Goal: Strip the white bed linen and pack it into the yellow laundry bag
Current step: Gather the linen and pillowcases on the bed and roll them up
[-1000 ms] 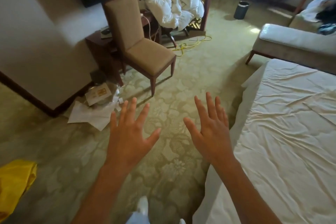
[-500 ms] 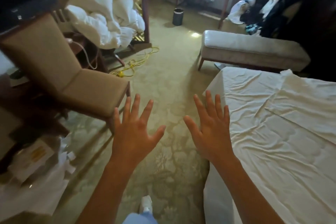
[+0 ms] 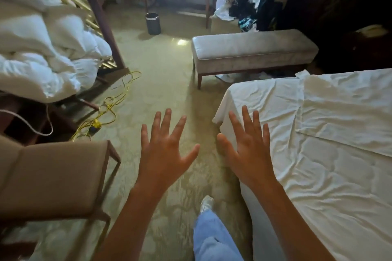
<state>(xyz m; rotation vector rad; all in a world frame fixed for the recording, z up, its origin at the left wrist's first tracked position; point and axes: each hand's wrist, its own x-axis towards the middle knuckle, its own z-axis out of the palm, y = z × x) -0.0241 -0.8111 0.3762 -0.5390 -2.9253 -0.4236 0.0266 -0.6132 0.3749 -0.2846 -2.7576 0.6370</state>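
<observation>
White sheets (image 3: 331,133), seemingly two layers, cover one bed; left hand (image 3: 163,152) and right hand (image 3: 248,150) spread, empty.

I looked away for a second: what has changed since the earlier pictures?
The view swung right: the yellow bag left the frame, the bench and bed came closer. Nothing was taken hold of. Left hand and right hand stay spread and empty.

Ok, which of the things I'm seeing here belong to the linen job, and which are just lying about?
Job:
white sheet on the bed
heap of white bedding at the left
left hand and right hand, both spread, holding nothing

Lying about:
tan chair
bench
yellow cord
waste bin
clothes pile

The yellow bag is not in view.
</observation>
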